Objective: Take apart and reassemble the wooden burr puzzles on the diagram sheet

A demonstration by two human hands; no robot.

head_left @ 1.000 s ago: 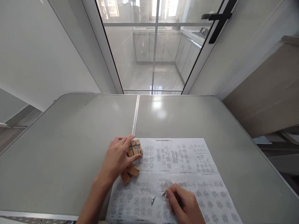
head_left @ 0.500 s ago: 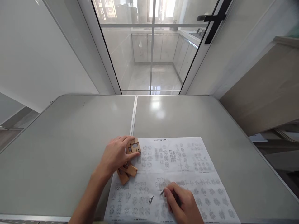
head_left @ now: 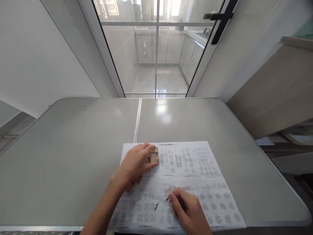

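My left hand (head_left: 138,161) curls around a small wooden block puzzle (head_left: 154,155), with thumb below and fingers above. Square gaps and a dark mark show on its face. It is at the upper left of a large printed sheet (head_left: 181,181). Beneath my left wrist, loose wooden pieces (head_left: 129,186) are mostly hidden. My right hand (head_left: 187,209) rests on the sheet's lower middle, fingers closed in a pinch. A small dark scrap or tear (head_left: 167,198) shows at its fingertips; I cannot tell which. Another such dark mark (head_left: 156,206) lies to the left.
The sheet, covered in rows of small drawings, lies on a grey folding table (head_left: 73,156) with a centre seam (head_left: 137,120). A glass door (head_left: 156,58) with a black handle (head_left: 220,18) stands behind. A wooden panel (head_left: 276,88) is at the right.
My left hand has moved right across the sheet with the block puzzle. Its wrist now covers more of the loose wooden pieces. My right hand stays nearly in place; the view has shifted slightly.
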